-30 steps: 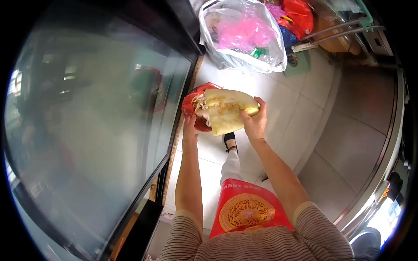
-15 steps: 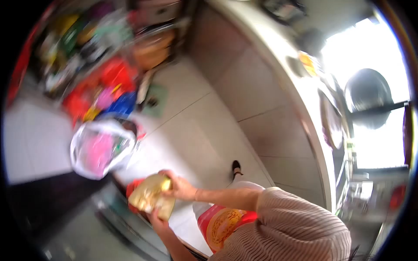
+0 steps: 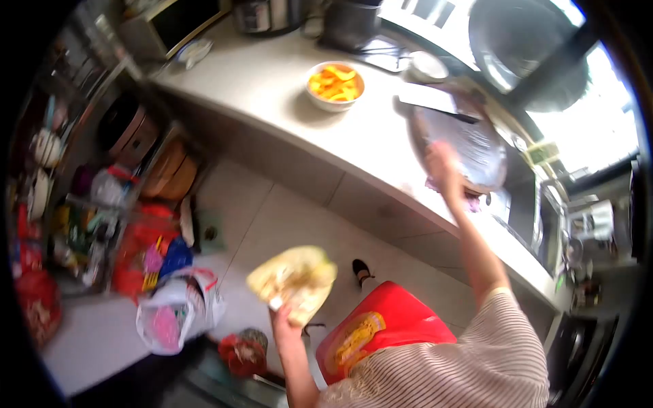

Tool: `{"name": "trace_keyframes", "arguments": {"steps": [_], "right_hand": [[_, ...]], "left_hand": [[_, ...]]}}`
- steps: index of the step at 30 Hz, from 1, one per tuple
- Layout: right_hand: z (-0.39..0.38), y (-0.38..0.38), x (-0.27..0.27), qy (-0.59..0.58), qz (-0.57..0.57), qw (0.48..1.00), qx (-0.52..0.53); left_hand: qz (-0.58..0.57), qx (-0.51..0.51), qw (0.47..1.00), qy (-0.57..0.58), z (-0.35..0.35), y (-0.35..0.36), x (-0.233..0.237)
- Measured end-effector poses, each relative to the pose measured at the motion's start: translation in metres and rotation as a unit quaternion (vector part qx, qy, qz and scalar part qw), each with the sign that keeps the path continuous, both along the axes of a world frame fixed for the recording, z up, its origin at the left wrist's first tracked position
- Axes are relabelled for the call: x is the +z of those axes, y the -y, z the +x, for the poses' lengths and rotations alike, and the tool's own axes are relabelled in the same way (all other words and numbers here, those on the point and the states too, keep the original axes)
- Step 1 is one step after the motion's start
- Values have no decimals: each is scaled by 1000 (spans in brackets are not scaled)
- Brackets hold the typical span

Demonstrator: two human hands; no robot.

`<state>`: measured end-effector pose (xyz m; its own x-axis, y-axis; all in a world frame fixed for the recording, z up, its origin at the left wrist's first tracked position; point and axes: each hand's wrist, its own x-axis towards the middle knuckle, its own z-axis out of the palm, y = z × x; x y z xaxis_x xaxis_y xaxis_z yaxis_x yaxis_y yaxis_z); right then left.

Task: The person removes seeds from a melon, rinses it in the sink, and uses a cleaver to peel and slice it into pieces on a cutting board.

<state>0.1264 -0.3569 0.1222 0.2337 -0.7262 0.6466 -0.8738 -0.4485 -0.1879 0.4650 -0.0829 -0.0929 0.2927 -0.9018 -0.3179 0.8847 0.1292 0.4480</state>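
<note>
My left hand [image 3: 287, 325] grips a large cut vegetable piece [image 3: 292, 275] from below. It is pale yellow-green with a hollowed, uneven cut side, and hangs over the floor in front of my apron. My right hand [image 3: 443, 163] reaches out over the counter at the near edge of a round cutting board [image 3: 469, 153]; motion smears its fingers. Across the far part of the board lies a cleaver [image 3: 430, 98], its dark handle toward the right. Purple cloth [image 3: 472, 202] shows by the board's near edge.
A bowl of orange pieces [image 3: 335, 87] stands on the counter [image 3: 262, 85], left of the board. Dark pots and a small white bowl [image 3: 427, 66] sit behind. On the floor are a white plastic bag [image 3: 197, 316], a red-wrapped bundle [image 3: 243, 352] and a crowded shelf [image 3: 102, 204].
My right hand has let go of the vegetable piece and moved up to the cutting board. My left hand still holds the piece. The view has swung toward the counter.
</note>
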Motion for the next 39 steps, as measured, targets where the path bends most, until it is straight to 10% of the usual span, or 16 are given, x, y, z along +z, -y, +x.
{"name": "trace_keyframes", "arguments": {"steps": [3,6,16,22,24,26,30,34,36,39], "right_hand": [[-116,105,34,-253,-198,940,-114],[-137,133,67,-295,25,927,-229],[-188,254,46,-497,35,857,-130],[-271,247,-77,-216,73,972,-66],[-268,219,-141,-83,79,984,140],[-214,165,-216,264,369,874,171],[9,51,-198,219,598,747,193],[30,129,-245,50,538,689,483],[136,60,-231,26,502,612,610],[108,120,-249,19,508,556,658]], "left_hand": [[21,-7,999,37,-41,28,34],[-29,-4,999,41,-63,40,63],[55,138,988,50,-90,29,36],[193,246,944,99,-121,34,-25],[209,282,928,127,-129,36,-51],[226,315,910,144,-140,39,-74],[270,326,896,136,-140,42,-57],[361,239,875,215,-188,104,-87],[394,205,861,248,-120,25,-66],[424,145,849,280,-171,98,-39]]}}
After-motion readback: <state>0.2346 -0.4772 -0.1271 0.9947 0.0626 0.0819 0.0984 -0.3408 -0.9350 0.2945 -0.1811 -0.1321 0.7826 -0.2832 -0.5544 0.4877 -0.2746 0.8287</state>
